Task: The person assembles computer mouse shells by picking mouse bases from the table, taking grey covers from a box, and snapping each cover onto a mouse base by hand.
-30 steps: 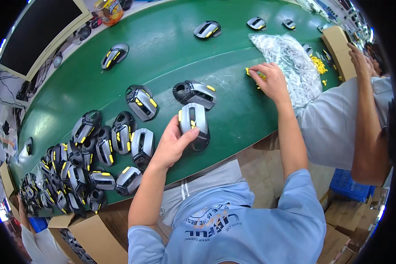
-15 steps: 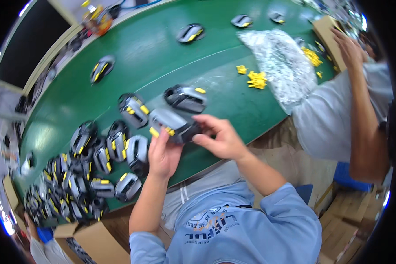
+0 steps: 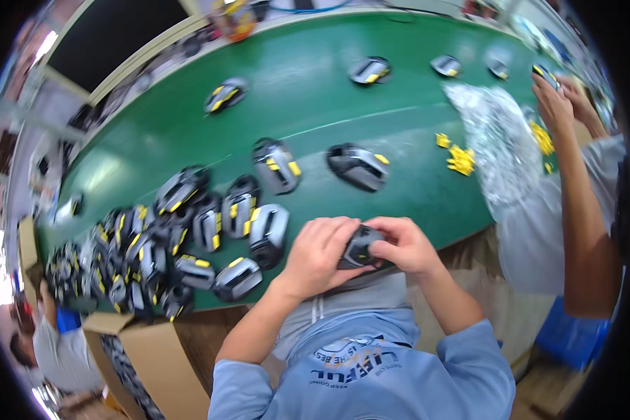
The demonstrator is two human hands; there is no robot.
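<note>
Both of my hands are closed around one black and grey plastic housing (image 3: pixel 359 246) at the table's near edge. My left hand (image 3: pixel 316 257) wraps its left side and hides much of it. On the right side, the thumb and fingers of my right hand (image 3: pixel 407 245) grip it. Beyond them on the table lie a similar housing with a yellow tab (image 3: pixel 360 166) and another with yellow tabs (image 3: pixel 276 165). Just left of my left hand rests a grey and black housing (image 3: pixel 268 234).
Many such housings crowd the left of the green table (image 3: pixel 308 112). A clear plastic bag (image 3: pixel 493 140) lies at right beside small yellow parts (image 3: pixel 460 161). A co-worker's hands (image 3: pixel 560 105) hold a similar piece there. An open cardboard box (image 3: pixel 154 357) stands below left.
The view has shifted. The housing has come nearer my body and is turned, and my left hand now wraps around its side. The co-worker's hands now hold a piece.
</note>
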